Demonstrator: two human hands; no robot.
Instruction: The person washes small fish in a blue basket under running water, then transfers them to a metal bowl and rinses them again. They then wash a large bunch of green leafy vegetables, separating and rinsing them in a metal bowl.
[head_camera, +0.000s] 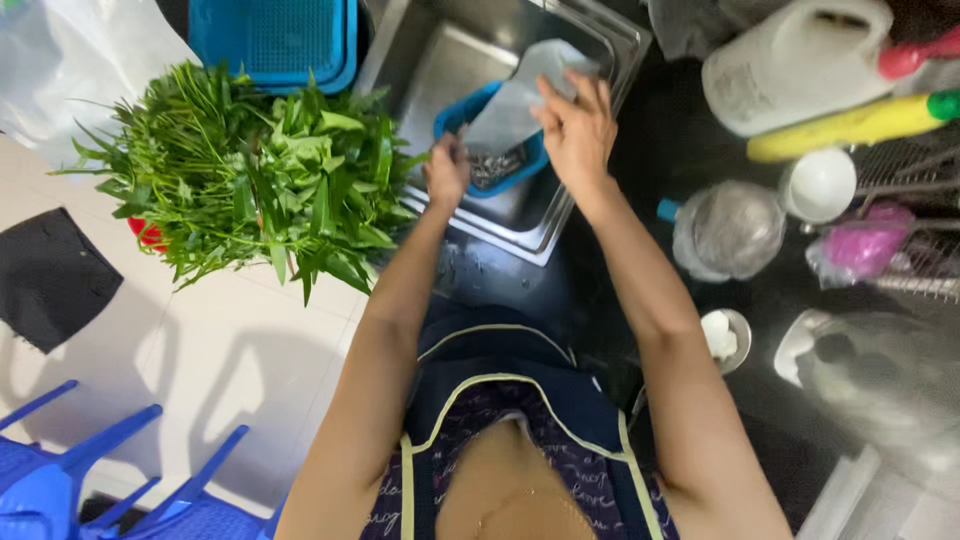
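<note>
Both forearms run up from the bottom edge, cut off above the elbows, and blue chairs (60, 470) are clipped at lower left. At upper centre the left hand (447, 170) is closed on the lower corner of a translucent plastic bag (515, 100), while the right hand (578, 125) pinches its top with fingers half spread. Crumpled and pale, the bag hangs over a blue basket (455, 118) in the steel sink (420, 50); its dark contents are hard to make out, and leafy greens (260, 180) are heaped left of it.
</note>
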